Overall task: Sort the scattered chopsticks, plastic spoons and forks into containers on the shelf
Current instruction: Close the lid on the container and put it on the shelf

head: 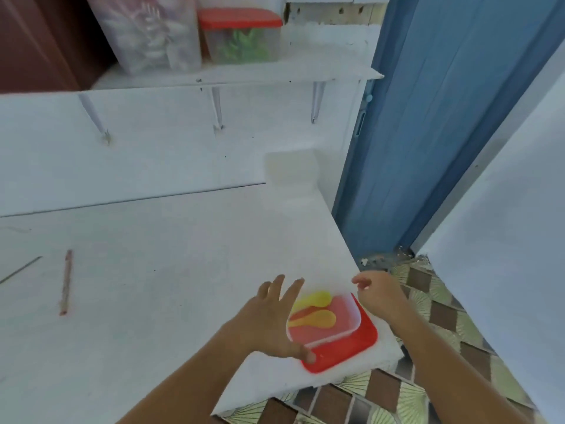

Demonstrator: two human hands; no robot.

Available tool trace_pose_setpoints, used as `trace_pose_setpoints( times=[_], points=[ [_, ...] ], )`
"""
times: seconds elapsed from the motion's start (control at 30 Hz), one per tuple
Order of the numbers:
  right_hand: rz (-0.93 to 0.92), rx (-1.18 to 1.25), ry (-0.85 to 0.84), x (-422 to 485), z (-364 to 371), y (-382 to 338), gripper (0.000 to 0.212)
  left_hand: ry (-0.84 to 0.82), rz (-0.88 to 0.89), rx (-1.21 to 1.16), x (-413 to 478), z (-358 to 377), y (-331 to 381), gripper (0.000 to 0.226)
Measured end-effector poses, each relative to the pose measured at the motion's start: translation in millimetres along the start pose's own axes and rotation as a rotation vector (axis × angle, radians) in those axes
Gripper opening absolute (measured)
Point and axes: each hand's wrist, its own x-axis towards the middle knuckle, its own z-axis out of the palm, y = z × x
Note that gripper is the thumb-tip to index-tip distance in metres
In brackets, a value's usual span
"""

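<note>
Left hand [272, 319] spread wide, right hand [380, 298] loosely curled, both empty; spoon container [356, 316] between them; chopstick [65, 283] well left

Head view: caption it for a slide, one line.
Left hand and right hand flank a tub of yellow spoons on a red lid; a chopstick lies apart.

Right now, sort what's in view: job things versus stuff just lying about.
Job: clear tub, yellow spoons in it, red lid beneath, chopstick on the table, red-lidded shelf container, tall clear shelf container.
Lying about: blue door, tiled floor.
</note>
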Motion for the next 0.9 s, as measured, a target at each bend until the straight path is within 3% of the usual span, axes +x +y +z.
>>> trace_pose_setpoints(
  times=[0.07,0.13,0.3,0.4,0.53,0.6,0.7,0.8,0.87,0.9],
  points=[
    [0.109,-0.054,-0.113,-20.5,19.2,19.7,0.037,-0.017,0.002,0.034,5.5,17.5,-2.0,0.147],
    [0.138,-0.089,-0.073,-35.4,29.3,20.8,0.037,0.051,0.005,0.042,9.4,27.2,-3.6,0.142],
    [0.195,-0.137,0.041,-51.2,43.4,13.2,0.02,0.203,0.003,-0.106,-3.6,34.7,-23.7,0.135],
    [0.248,-0.161,-0.012,-49.4,41.0,10.9,0.005,0.26,-0.015,-0.134,-23.3,36.3,-51.6,0.132],
    [0.256,0.013,-0.036,-41.4,18.7,8.3,0.028,0.282,-0.054,-0.173,-51.0,35.2,-83.9,0.132],
    [0.258,0.125,-0.008,-33.5,-6.9,0.6,0.026,0.265,-0.063,-0.2,-57.1,33.4,-90.2,0.132],
    [0.137,0.126,0.059,-21.9,-54.2,-24.9,0.009,0.217,-0.057,-0.225,-58.9,33.8,-90.5,0.136],
    [-0.068,0.153,0.157,-34.1,-97.4,-69.7,0.016,0.134,-0.094,-0.268,-60.0,37.1,-90.6,0.145],
    [-0.206,0.172,0.204,-50.4,-106.9,-95.9,0.019,0.216,-0.129,-0.362,-65.5,28.8,-86.1,0.127],
    [-0.266,0.196,0.221,-57.1,-103.1,-105.3,0.018,0.33,-0.135,-0.487,-68.8,22.3,-82.6,0.1]
  ],
)
